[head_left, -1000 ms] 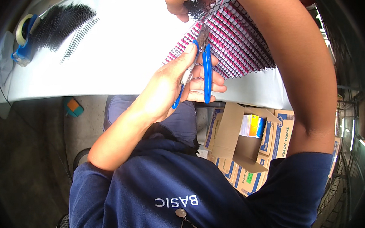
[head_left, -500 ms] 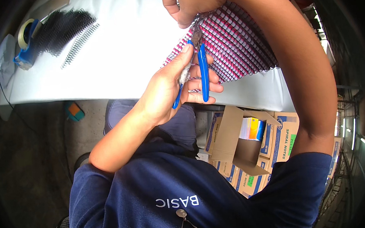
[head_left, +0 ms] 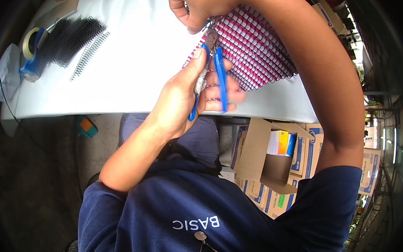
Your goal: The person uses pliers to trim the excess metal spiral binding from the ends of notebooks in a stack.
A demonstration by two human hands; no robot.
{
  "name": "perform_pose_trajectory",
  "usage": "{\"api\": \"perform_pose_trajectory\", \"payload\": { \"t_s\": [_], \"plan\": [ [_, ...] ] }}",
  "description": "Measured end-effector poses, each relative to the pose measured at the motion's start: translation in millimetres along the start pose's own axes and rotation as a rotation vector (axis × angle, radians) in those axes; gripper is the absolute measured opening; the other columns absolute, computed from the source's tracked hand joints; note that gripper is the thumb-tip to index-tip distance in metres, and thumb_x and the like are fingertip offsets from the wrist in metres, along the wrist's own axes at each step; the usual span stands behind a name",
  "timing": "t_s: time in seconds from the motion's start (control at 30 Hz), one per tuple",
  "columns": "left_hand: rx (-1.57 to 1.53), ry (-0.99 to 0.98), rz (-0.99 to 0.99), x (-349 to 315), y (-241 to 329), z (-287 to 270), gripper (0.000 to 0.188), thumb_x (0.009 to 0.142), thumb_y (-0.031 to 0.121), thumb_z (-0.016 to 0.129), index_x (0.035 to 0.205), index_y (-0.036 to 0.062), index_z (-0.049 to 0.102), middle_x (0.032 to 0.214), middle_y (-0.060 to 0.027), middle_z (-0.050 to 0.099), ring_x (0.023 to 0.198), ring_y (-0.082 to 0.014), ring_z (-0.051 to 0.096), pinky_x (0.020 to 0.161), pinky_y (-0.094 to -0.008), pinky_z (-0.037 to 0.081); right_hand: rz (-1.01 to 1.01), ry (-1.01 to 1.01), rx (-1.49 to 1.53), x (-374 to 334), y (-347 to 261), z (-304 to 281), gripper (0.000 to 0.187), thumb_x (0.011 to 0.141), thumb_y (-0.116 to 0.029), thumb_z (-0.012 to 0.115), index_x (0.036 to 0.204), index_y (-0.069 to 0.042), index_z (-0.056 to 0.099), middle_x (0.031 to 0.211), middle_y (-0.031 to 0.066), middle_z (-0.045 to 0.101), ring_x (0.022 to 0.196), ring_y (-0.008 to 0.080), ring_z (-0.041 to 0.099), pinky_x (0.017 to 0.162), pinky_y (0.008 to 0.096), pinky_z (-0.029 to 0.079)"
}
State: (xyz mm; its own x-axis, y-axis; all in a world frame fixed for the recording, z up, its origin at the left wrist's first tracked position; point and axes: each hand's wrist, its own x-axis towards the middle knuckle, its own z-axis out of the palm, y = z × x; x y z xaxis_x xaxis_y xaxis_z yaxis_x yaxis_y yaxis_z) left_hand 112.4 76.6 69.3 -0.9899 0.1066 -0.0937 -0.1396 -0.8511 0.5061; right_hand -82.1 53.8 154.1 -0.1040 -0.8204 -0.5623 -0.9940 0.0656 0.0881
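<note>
My left hand (head_left: 181, 92) is closed round a pair of cutting pliers (head_left: 212, 38) with blue handles, one wrapped in clear material. The handles stand apart, and some of the fingers on the far handle are blurred. The jaws point away from me, close to the fingertips of my right hand (head_left: 203, 8). That hand reaches round from the right with its fingers curled together, pinching at a black spiral coil (head_left: 209, 22). Under both hands lies a stack of spiral-bound notebooks (head_left: 257, 48), with rows of pink, white and black edges. The jaw tips are hard to make out.
Loose black spiral coils (head_left: 74, 39) lie on the white-covered table (head_left: 134, 74). A blue tape dispenser (head_left: 31, 67) and a white bag (head_left: 7, 75) sit at the left edge. Below the table's edge, an open carton (head_left: 278, 170) holds bright booklets, among other cardboard boxes (head_left: 256, 192).
Both hands and the pliers have shifted slightly left across the notebooks. The fingers of my left hand on the far handle have become blurred. The whole view has also shifted a little.
</note>
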Motion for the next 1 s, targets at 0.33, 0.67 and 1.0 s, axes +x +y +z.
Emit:
{"api": "perform_pose_trajectory", "payload": {
  "t_s": [0.33, 0.67, 1.0],
  "plan": [
    [0.114, -0.064, 0.012, -0.8, -4.4, 2.4, 0.063, 0.098, 0.050, 0.020, 0.125, -0.0017, 0.044, 0.109, -0.0218, 0.059, 0.107, -0.0372, 0.059, 0.088, -0.0443, 0.050, -0.003, 0.048, -0.026, 3.7, 0.7, 3.9, 0.020, 0.078, -0.022, 0.064, 0.091, -0.008, 0.070, 0.085, 0.0131, 0.067, 0.079, 0.0304, 0.062, 0.072, 0.0414, 0.050],
    [0.072, -0.053, 0.078, -1.3, -2.8, 1.4, 0.058, 0.098, 0.051, 0.026, 0.121, 0.0019, 0.047, 0.098, -0.0143, 0.063, 0.096, -0.0266, 0.065, 0.079, -0.0348, 0.051, -0.011, 0.090, -0.058, 7.4, -0.4, 3.8, 0.021, 0.078, -0.023, 0.065, 0.091, -0.008, 0.070, 0.084, 0.0133, 0.067, 0.078, 0.0308, 0.062, 0.072, 0.0415, 0.050],
    [0.087, -0.004, 0.025, 0.5, 1.3, 1.5, 0.055, 0.099, 0.048, 0.022, 0.117, 0.0016, 0.046, 0.084, -0.0120, 0.059, 0.073, -0.0249, 0.063, 0.073, -0.0399, 0.056, -0.005, 0.124, -0.081, 8.4, 0.5, 5.2, 0.021, 0.078, -0.024, 0.065, 0.090, -0.008, 0.070, 0.084, 0.0135, 0.067, 0.078, 0.0313, 0.062, 0.072, 0.0416, 0.050]
  ]
}}
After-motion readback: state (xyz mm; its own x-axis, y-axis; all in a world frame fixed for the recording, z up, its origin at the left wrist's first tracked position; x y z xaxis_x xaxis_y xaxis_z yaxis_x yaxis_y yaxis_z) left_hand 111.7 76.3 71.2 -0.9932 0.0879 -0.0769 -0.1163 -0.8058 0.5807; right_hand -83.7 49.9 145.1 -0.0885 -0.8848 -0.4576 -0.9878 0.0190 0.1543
